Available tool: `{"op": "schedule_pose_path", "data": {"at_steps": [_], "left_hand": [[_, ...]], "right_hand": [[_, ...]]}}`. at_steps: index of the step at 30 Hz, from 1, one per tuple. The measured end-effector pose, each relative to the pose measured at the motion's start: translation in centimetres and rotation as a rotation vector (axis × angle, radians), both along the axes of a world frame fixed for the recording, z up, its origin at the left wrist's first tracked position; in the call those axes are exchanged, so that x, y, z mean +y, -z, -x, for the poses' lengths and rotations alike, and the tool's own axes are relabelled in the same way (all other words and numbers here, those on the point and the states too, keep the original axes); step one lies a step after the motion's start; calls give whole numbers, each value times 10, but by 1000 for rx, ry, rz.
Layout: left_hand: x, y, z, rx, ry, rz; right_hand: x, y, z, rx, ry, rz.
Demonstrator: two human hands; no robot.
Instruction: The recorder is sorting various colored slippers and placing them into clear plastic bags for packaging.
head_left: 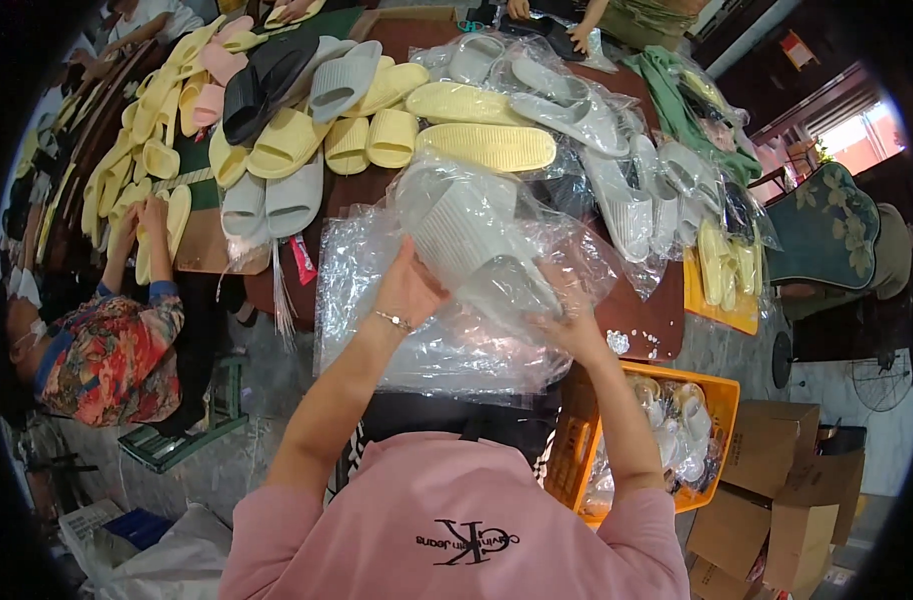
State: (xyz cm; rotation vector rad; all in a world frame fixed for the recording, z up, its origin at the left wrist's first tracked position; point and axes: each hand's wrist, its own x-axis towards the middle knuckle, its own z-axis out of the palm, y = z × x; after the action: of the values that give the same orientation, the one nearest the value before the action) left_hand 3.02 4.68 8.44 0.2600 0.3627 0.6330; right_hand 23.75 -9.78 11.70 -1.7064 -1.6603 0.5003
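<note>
Between my hands is a pair of light grey slippers [467, 235] inside a clear plastic bag, held above the table's near edge. My left hand [410, 287] grips the pair from the left, its fingers partly hidden beneath. On the other side my right hand [574, 315] holds the bag near the open end of one slipper, fingers seen through the film. Under them lies a stack of flat clear plastic bags [362, 330]. Just beyond, a yellow pair of slippers [487, 147] rests sole up, beside loose grey slippers [295, 200].
Bagged grey slippers [622, 205] crowd the table's right side. An orange crate [722, 390] of bagged pairs stands by my right arm, cardboard boxes [767, 465] beyond it. A co-worker in a floral top [117, 360] handles yellow slippers at left; another person's hands show at the far side.
</note>
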Motion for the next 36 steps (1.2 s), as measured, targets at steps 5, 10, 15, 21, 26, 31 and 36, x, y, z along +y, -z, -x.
{"op": "schedule_pose_path", "data": {"at_steps": [5, 10, 15, 21, 26, 31, 36], "left_hand": [[10, 11, 28, 117, -160, 51], [17, 1, 43, 492, -273, -255], [-1, 31, 72, 519, -183, -228], [-27, 96, 124, 895, -131, -282], [-6, 72, 144, 809, -444, -196], [42, 49, 138, 1168, -216, -709], [51, 74, 128, 1596, 335, -1086]], "right_hand": [[-4, 2, 7, 51, 15, -56], [-8, -6, 17, 2, 71, -103], [-7, -2, 28, -461, -104, -76], [-20, 87, 33, -345, -255, 103], [-20, 85, 35, -313, -26, 163], [-18, 92, 41, -202, 201, 375], [-13, 109, 44, -34, 352, 282]]}}
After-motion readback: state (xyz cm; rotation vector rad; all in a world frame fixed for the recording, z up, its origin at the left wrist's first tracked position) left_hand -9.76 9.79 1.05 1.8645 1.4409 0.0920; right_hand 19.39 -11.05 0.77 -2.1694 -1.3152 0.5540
